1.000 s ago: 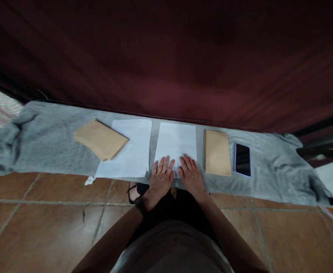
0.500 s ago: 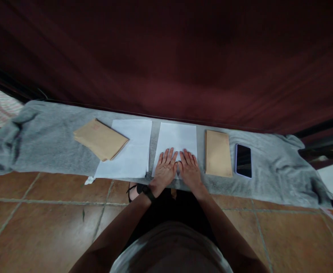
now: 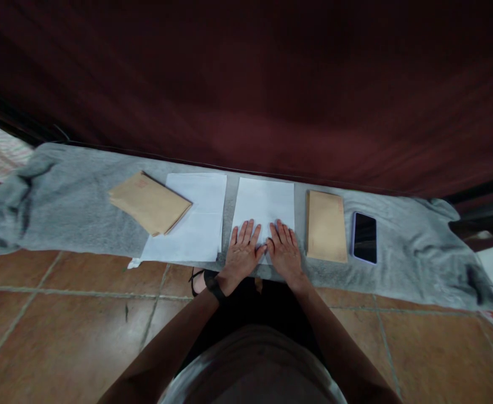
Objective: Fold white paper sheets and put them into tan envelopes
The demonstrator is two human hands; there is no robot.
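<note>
A white sheet of paper [image 3: 264, 201] lies on the grey cloth in front of me. My left hand [image 3: 243, 249] rests flat on its near left part, fingers stretched out and a dark band on the wrist. Flat on the near right part lies my right hand [image 3: 284, 249], fingers also extended. A small gap of paper shows between the hands. Left of them is a stack of white paper [image 3: 191, 238], partly covered by a tilted pile of brown envelopes [image 3: 149, 203]. Another pile of brown envelopes [image 3: 325, 227] sits to the right of the sheet.
A phone [image 3: 365, 238] with a pale purple edge lies right of the envelopes. The grey cloth [image 3: 82, 207] covers a long narrow surface. Behind it rises a dark red curtain-like surface [image 3: 246, 95]. Below is a tiled floor [image 3: 86, 325]. A crumpled white scrap [image 3: 134, 263] is at the front edge.
My hands have spread slightly apart on the sheet, the left to the left and the right to the right. The view has shifted a little.
</note>
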